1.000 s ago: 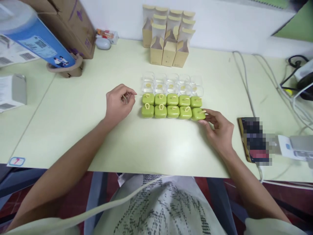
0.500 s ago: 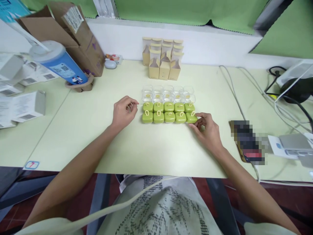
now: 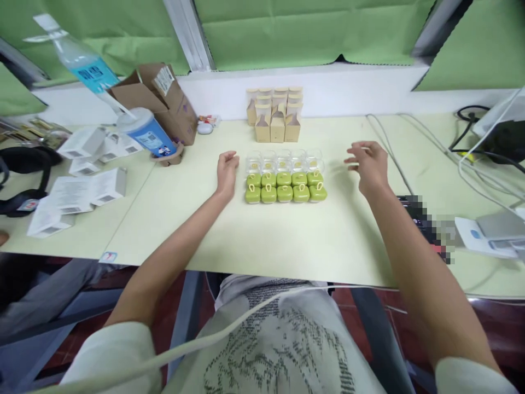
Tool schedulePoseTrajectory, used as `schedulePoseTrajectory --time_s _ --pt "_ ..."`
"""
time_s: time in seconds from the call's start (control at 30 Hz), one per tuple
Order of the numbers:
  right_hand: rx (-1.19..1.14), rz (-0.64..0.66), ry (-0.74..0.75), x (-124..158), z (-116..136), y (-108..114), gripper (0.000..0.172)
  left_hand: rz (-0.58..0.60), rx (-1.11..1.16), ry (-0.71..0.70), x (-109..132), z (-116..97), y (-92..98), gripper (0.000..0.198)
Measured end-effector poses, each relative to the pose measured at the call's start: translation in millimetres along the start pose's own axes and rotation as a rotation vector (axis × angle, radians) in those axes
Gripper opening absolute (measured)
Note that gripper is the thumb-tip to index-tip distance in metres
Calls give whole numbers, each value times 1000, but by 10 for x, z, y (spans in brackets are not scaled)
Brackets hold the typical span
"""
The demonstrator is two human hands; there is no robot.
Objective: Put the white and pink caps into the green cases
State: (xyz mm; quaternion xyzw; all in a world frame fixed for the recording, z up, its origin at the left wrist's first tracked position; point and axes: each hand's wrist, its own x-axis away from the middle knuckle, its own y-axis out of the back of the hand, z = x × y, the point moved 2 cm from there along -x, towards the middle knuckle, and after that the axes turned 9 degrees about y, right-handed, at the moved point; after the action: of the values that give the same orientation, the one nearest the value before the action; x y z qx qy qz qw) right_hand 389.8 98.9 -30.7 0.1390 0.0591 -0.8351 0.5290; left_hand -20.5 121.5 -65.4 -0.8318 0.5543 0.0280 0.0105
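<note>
Green glossy cases with small pale loops on top (image 3: 284, 193) stand in two rows at the middle of the table. Just behind them lie several clear plastic pieces with yellow marks (image 3: 284, 162). To the left of these clear pieces is my left hand (image 3: 227, 174), loosely bent and holding nothing that I can see. My right hand (image 3: 369, 167) is raised to the right of the rows, apart from them. Its fingers are spread, with nothing in them.
Small open cardboard boxes (image 3: 278, 130) stand against the wall. At the left are a large brown carton (image 3: 174, 106), a blue cup (image 3: 150, 134), a bottle (image 3: 92, 71), white boxes (image 3: 74, 194) and headphones (image 3: 39, 186). Cables (image 3: 394, 158) and a blurred-out phone (image 3: 422, 219) lie right.
My right hand has left the front right green case and moved up and to the right. My left hand has shifted slightly forward, beside the clear pieces. The view has tilted upward.
</note>
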Motion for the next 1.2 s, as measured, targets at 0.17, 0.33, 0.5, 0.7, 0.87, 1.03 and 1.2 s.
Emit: schedulePoseTrajectory --time_s 0.17,0.33,0.5,0.7,0.87,1.03,1.2 --pt "-179 -92 8 -499 -347 -499 20 81 35 -79 -198 -32 -160 43" --pt "-119 -16 4 -645 -591 -566 16 119 47 -5 -354 121 -92 45" --pt "-17 67 23 -695 -619 -597 19 217 -15 52 -414 268 51 33" --pt "21 62 93 -517 -532 -590 21 163 -20 38 -187 114 68 33" --pt "30 71 130 -526 -590 -575 22 161 -31 -3 -112 60 46 29" --pt "128 126 174 -657 -653 -568 20 144 44 -7 -250 190 29 30" --pt "229 160 163 -768 -731 -547 24 104 58 -41 -403 308 -8 29"
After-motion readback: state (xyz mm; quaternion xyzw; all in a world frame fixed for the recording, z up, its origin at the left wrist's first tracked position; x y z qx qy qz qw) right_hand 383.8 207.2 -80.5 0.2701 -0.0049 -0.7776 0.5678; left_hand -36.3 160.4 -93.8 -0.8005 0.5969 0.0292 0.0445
